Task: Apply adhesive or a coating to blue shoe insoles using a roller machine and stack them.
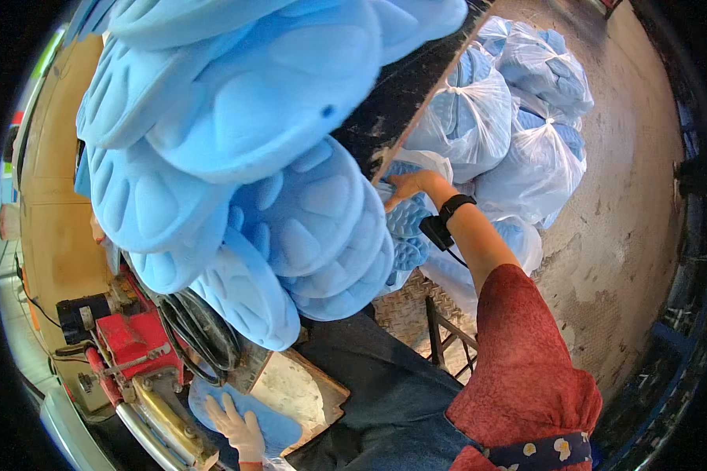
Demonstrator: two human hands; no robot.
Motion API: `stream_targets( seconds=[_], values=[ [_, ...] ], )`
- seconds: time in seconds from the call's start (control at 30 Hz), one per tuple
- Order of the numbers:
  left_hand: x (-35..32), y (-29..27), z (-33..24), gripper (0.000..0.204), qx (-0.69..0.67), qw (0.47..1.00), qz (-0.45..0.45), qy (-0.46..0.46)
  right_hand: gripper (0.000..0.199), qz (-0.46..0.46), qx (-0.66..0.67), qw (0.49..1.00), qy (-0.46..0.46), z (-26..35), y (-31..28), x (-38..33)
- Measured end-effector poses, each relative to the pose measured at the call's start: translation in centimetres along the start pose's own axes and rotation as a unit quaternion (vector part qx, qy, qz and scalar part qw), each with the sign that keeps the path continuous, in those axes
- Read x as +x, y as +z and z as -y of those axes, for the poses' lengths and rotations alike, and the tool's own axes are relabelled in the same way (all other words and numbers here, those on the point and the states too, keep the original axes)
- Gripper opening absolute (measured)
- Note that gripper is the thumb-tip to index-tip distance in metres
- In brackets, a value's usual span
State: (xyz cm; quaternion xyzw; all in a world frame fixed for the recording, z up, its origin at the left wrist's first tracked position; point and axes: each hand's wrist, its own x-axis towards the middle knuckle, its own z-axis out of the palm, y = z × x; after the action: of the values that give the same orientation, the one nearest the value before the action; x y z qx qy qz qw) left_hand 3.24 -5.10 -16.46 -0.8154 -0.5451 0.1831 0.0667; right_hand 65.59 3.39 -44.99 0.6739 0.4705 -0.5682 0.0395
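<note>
Beside the red machine (140,334), left hand (239,430) laid on a flat blue pad (279,418), fingers spread, clenching nothing. At the open plastic bag (426,159), right hand (410,187) against studded blue foam pieces (407,218), fingertips hidden, grip impossible to tell. Ahead, uneven stack of blue foam slabs (279,118): liable to topple if nudged; pad likewise liable to slide if pressed unevenly.
</note>
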Motion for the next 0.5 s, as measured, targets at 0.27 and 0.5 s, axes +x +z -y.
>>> stream_targets(
  seconds=[0.27, 0.5],
  values=[
    [0.3, 0.2, -0.2, 0.055, -0.009, 1.000, -0.014, 0.026, 0.127, -0.027, 0.140, 0.990, 0.006, 0.1, -0.7, -4.3],
    [1.0, 0.2, -1.1, 0.057, -0.041, 0.998, -0.017, 0.041, 0.118, -0.065, 0.119, 0.985, -0.107, -5.3, 1.3, 3.6]
  ],
)
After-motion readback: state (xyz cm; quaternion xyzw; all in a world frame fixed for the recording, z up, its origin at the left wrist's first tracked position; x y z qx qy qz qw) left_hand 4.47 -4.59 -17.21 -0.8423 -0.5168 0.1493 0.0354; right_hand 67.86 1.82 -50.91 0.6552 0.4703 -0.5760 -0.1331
